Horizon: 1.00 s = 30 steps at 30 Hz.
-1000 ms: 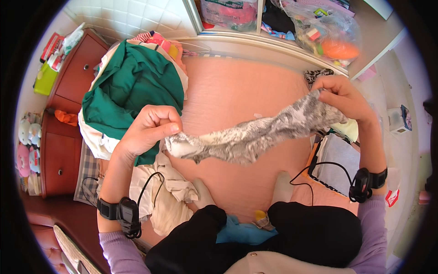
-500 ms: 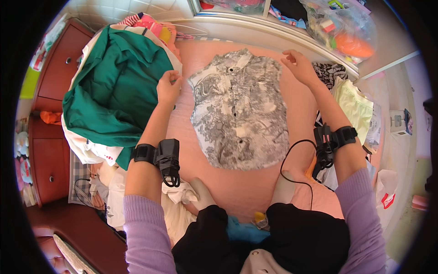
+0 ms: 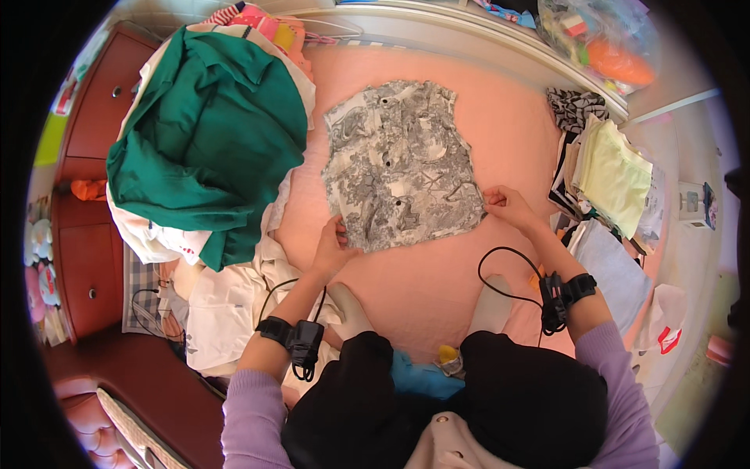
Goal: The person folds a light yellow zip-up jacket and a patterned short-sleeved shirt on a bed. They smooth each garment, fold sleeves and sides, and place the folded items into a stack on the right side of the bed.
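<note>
A grey-and-white patterned top [image 3: 406, 160] lies spread on the pink bed sheet, its dark buttons running down the middle. At its lower left corner is my left hand [image 3: 332, 248], fingers curled round the edge of the cloth. My right hand [image 3: 509, 208] pinches the lower right corner between thumb and fingers. Black straps with small dark devices and cables sit on both my forearms.
A heap with a green garment [image 3: 226, 133] on top stands at the left, beside a reddish-brown drawer cabinet [image 3: 87, 258]. White cloth [image 3: 226, 313] lies nearer. At the right are folded clothes [image 3: 613, 176], and a clear plastic bag [image 3: 598, 47] sits behind them.
Both hands have come down toward me, from beside the top's upper part to its lower corners, and now grip it. The top looks shorter and slightly turned. The view has shifted a little.
</note>
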Motion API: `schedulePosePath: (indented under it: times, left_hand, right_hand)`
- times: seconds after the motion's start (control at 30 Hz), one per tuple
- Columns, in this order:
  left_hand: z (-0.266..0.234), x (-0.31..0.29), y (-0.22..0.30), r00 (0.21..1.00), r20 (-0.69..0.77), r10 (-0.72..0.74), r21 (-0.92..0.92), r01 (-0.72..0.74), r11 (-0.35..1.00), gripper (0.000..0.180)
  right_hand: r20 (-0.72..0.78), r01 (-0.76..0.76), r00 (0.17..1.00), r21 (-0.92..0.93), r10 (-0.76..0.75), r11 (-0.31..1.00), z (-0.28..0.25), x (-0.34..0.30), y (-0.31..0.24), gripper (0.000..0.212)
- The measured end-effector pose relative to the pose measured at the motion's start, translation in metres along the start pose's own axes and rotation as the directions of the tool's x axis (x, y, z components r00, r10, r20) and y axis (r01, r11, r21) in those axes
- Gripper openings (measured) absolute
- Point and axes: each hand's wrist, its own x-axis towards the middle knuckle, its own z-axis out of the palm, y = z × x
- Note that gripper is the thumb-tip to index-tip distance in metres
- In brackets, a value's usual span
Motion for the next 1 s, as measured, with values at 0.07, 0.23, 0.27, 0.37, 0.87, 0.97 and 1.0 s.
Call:
schedulePosePath:
  times: [0.07, 0.23, 0.27, 0.37, 0.87, 0.97, 1.0]
  left_hand:
    - [0.005, -0.008, -0.001, 0.990, -0.034, 0.137, 0.229, -0.126, 0.965, 0.096]
    - [0.012, -0.020, -0.003, 0.939, -0.204, 0.275, 0.508, -0.139, 0.850, 0.090]
    - [0.010, -0.020, -0.004, 0.934, -0.226, 0.275, 0.508, -0.127, 0.852, 0.088]
    - [0.004, -0.019, -0.010, 0.921, -0.225, 0.319, 0.477, -0.181, 0.860, 0.081]
    - [-0.002, -0.003, -0.016, 0.975, -0.210, 0.070, -0.417, -0.155, 0.896, 0.059]
    - [0.000, 0.003, -0.013, 0.970, -0.219, -0.106, -0.526, -0.026, 0.850, 0.055]
    - [0.002, 0.005, -0.012, 0.965, -0.224, -0.138, -0.519, 0.001, 0.855, 0.056]
  right_hand:
    - [-0.102, 0.100, 0.989, -0.035, -0.103, 0.994, 0.015, -0.006, 0.004, 0.051]
    - [-0.126, 0.376, 0.895, -0.306, -0.429, 0.875, 0.028, -0.022, 0.013, 0.061]
    - [-0.148, 0.338, 0.908, -0.295, -0.392, 0.894, 0.029, -0.024, 0.012, 0.060]
    - [-0.182, 0.309, 0.907, -0.327, -0.380, 0.893, 0.034, -0.025, 0.004, 0.058]
    - [-0.355, 0.283, 0.853, -0.299, -0.382, 0.911, 0.023, -0.020, -0.003, 0.022]
    - [-0.334, 0.349, 0.839, -0.275, -0.429, 0.896, 0.022, -0.019, 0.000, 0.025]
    - [-0.324, 0.413, 0.816, -0.252, -0.479, 0.875, 0.024, -0.017, 0.001, 0.026]
